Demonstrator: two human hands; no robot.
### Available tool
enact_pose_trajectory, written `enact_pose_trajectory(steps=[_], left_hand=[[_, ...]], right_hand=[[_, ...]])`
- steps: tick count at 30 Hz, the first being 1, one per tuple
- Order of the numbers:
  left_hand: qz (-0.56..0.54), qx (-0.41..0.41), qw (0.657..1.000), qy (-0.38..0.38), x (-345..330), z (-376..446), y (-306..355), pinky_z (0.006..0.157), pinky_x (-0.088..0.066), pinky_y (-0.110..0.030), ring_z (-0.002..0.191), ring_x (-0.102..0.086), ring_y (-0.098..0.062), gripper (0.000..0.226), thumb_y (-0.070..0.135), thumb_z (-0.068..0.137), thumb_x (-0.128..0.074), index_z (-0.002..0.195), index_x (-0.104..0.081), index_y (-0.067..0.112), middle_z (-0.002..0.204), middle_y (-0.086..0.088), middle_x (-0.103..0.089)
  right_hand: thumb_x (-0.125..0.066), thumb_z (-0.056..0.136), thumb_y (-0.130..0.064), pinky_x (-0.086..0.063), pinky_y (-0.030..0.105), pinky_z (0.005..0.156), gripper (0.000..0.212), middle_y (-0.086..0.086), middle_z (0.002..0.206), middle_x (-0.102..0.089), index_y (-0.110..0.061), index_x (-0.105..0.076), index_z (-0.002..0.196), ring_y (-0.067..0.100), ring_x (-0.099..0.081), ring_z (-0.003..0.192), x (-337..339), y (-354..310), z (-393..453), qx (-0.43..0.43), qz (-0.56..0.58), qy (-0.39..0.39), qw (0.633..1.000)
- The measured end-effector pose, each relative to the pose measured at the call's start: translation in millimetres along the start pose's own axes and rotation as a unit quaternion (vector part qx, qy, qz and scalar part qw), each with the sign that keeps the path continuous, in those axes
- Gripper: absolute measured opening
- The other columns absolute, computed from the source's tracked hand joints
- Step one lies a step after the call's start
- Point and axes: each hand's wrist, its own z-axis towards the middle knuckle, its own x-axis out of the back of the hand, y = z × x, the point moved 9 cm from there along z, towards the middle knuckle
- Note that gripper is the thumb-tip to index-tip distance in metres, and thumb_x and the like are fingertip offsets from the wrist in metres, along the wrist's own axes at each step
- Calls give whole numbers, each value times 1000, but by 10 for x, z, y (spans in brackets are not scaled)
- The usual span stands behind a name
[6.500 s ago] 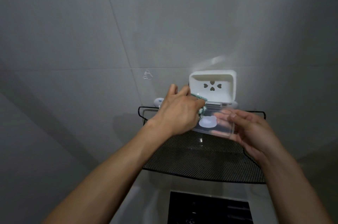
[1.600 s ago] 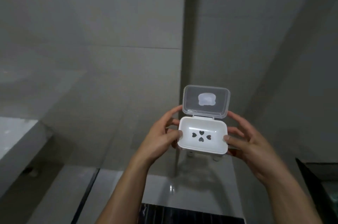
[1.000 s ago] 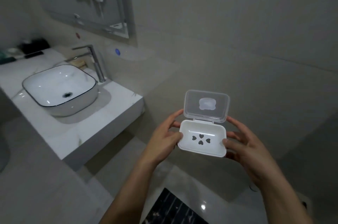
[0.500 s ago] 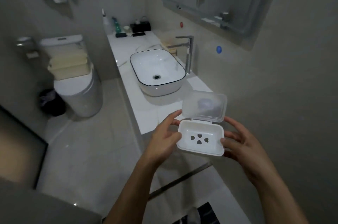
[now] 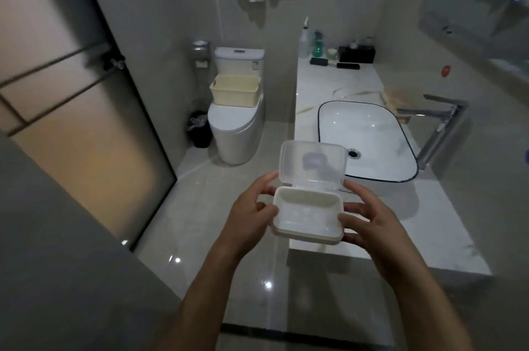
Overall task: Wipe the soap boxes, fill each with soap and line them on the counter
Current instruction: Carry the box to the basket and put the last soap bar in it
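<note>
Holding the soap box [image 5: 307, 214] between them, both hands keep it in the air over the near end of the tabletop [image 5: 337, 84]. The left hand [image 5: 247, 216] curls its fingers [image 5: 264, 179] on the box's left edge, thumb at the side wall. The right hand [image 5: 369, 222] clamps the right edge likewise. The clear lid [image 5: 313, 166] stands open on the far side, and the tray looks empty. The sink [image 5: 369, 124] lies beyond.

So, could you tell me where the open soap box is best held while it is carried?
By the two short ends of the white tray, as the left hand and right hand do now. The clear lid stands up at the soap box's far edge.
</note>
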Motion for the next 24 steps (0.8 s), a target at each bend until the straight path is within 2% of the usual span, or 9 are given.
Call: enact_pose_trajectory(steps=[3,8,12,16,21,24], left_hand=[[3,14,999,35,143,163,-52,58,-49,-13,68,-64,-1,63,5,88,-56,143,-45,33,118,4,-59],[-6,39,996,80,426,430,-207,56,-47,-14,63,-61,-1,65,3,86,-56,141,-48,35,116,4,-61],[5,40,995,94,630,793,-334,56,-47,-15,61,-59,-3,65,9,82,-55,138,-50,40,112,8,-62],[10,33,995,88,861,1341,-470,59,-52,-19,64,-63,-17,66,8,82,-56,136,-51,45,109,11,-62],[5,15,999,34,1093,2282,-556,56,-49,-20,61,-57,-13,67,0,82,-55,137,-54,37,111,4,-63],[9,9,1000,0,1226,2858,-552,60,-49,-25,65,-56,-23,68,-2,82,-55,138,-53,36,112,2,-63]], right_hand=[[-66,88,0,-63,41,73,62,7,110,-71,-52,-62,120,22,-72,97,-134,-56,364,-4,-6,-45,999],[-67,89,-2,-63,38,71,60,6,112,-69,-55,-59,116,22,-71,99,-436,-80,857,-13,-15,-93,996],[-68,89,-2,-62,33,67,60,5,112,-69,-57,-58,112,22,-71,100,-656,-92,1288,-17,-17,-106,994],[-65,88,1,-62,37,71,63,9,110,-70,-57,-61,111,22,-72,98,-837,-123,1771,-12,-16,-88,996],[-63,88,3,-62,33,67,65,4,102,-73,-59,-65,109,16,-73,92,-972,-231,2448,-6,-8,-26,1000],[-64,89,0,-61,31,66,63,3,103,-71,-59,-63,110,16,-73,93,-1051,-321,2840,-8,-9,14,1000]])
